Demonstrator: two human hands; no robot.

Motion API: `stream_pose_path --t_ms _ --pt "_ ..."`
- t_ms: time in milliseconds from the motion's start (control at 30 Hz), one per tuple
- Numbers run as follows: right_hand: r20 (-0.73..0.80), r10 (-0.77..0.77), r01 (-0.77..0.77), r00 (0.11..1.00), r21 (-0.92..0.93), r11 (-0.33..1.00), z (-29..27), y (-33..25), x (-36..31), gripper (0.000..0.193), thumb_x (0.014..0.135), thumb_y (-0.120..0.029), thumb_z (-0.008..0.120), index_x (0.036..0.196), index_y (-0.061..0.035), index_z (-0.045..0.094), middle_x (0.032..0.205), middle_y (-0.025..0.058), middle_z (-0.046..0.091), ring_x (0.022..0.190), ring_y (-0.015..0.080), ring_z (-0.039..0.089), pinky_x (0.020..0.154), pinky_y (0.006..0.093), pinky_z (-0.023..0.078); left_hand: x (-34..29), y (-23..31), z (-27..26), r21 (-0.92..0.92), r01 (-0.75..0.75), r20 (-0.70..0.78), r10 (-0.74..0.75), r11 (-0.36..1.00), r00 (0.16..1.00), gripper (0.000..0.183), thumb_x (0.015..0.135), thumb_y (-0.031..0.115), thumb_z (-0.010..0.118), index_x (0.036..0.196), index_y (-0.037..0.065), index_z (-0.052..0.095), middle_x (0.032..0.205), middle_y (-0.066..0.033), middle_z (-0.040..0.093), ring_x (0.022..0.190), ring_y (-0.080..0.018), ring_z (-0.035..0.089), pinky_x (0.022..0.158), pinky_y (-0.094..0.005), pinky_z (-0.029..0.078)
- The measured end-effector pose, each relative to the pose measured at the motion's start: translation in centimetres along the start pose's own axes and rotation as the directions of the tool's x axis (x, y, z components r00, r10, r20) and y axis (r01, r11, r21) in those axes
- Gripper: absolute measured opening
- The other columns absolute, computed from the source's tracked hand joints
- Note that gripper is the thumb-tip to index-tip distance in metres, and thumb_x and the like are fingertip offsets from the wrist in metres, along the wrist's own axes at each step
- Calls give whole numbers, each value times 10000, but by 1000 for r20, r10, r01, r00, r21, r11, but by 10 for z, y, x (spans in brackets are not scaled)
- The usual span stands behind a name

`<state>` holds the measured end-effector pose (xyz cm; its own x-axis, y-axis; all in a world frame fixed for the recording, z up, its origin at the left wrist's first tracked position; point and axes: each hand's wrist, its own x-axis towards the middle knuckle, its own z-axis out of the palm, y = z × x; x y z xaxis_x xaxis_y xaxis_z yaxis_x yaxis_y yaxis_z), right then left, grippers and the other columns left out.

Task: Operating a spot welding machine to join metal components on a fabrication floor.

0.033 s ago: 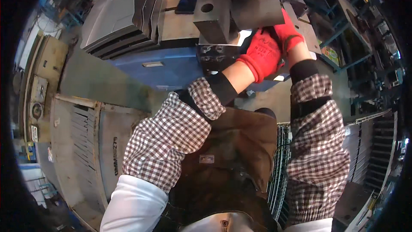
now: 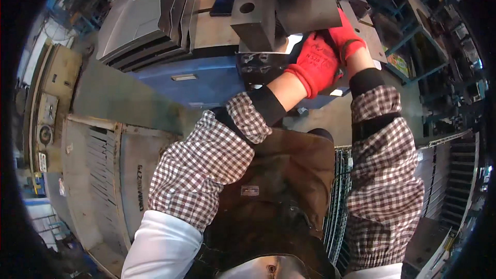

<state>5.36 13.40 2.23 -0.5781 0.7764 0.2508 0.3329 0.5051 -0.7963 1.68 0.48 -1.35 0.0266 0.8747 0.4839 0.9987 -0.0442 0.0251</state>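
Note:
Both my hands wear red work gloves and are close together under a bent grey sheet-metal piece (image 2: 308,14). My left hand (image 2: 314,66) shows its back, its fingers curled in toward the other hand; what they close on is hidden. My right hand (image 2: 347,37) is against the right end of the sheet-metal piece, most of its fingers out of sight behind it. To the left of that piece stands a grey metal block-shaped part (image 2: 253,18) with a round hole in its face. Dark machine parts (image 2: 261,64) lie below it.
A stack of grey metal sheets (image 2: 139,15) rests on the worktop at left, with a dark phone-like slab (image 2: 225,1) to its right. Below is a blue cabinet (image 2: 196,82). A worn metal container (image 2: 139,175) stands low left, a wire basket (image 2: 338,201) low right, and shelving (image 2: 423,36) farther right.
The block-shaped part and the bent sheet-metal piece have shifted very slightly left. My right hand and forearm have moved a little; my left hand stays nearly in place.

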Motion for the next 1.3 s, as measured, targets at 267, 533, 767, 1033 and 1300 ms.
stream_pose_path --t_ms 267,533,767,1033,1300 --pt "62 -37 46 997 -153 987 -1 11 14 521 941 -491 531 1185 -57 682 1218 240 668 1169 440 604 977 458 482 4 0 6 77 3 14 -4 997 1000 766 762 555 695 1399 145 585 1498 -157 491 1404 -359 421 1190 -489 287" --pt "-3 -26 26 1000 -107 994 1 15 13 511 911 -483 587 1171 -55 687 1188 232 686 1126 428 630 947 441 491 5 -1 11 38 0 -12 0 999 1000 770 756 559 694 1395 141 591 1491 -154 500 1407 -362 416 1191 -493 284" --pt "-14 -18 18 1000 -41 999 2 19 13 495 897 -465 613 1152 -47 687 1147 233 697 1082 418 645 928 432 493 5 -1 13 29 -5 -28 6 1000 1000 714 741 519 705 1337 134 630 1423 -162 559 1345 -370 478 1147 -493 346" --pt "-31 -38 37 999 -32 999 2 10 3 476 908 -447 610 1151 -44 685 1143 228 700 1079 416 646 922 426 496 5 -3 13 -23 -3 -76 2 1000 997 755 747 500 710 1382 113 578 1447 -185 524 1355 -376 461 1161 -491 333" --pt "-58 -62 64 996 41 997 2 13 3 443 937 -399 607 1174 -32 675 1117 198 716 1042 351 671 915 397 502 4 -4 14 -54 -7 -119 0 999 993 743 747 475 715 1369 94 571 1413 -185 544 1331 -379 475 1142 -489 348"
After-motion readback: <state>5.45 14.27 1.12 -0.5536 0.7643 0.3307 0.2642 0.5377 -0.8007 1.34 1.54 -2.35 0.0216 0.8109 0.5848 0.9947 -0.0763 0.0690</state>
